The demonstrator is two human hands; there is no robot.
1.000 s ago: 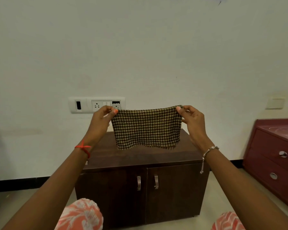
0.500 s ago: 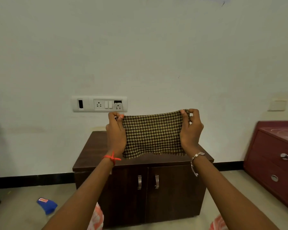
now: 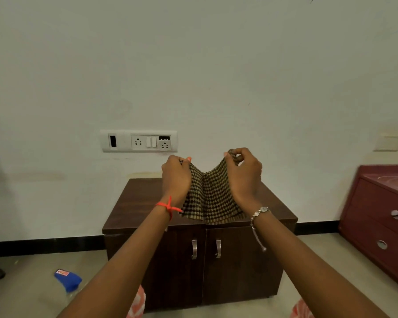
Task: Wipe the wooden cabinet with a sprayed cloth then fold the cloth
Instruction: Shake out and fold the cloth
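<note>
A brown-and-black checked cloth (image 3: 210,196) hangs between my two hands above the top of the dark wooden cabinet (image 3: 133,207). My left hand (image 3: 176,177) pinches its upper left corner. Its upper right corner is gripped by my right hand (image 3: 244,173). The hands are close together, so the cloth sags into a fold in the middle. Its lower edge reaches down to about the cabinet's front edge. The cabinet has two doors with metal handles (image 3: 206,249).
A spray bottle with a blue top (image 3: 68,280) lies on the floor at the lower left. A maroon drawer unit (image 3: 381,221) stands at the right. A white switch and socket panel (image 3: 139,141) is on the wall behind the cabinet.
My hands have come closer together, so the stretched cloth now sags and folds in the middle. The view has pulled back, showing the floor and bottle.
</note>
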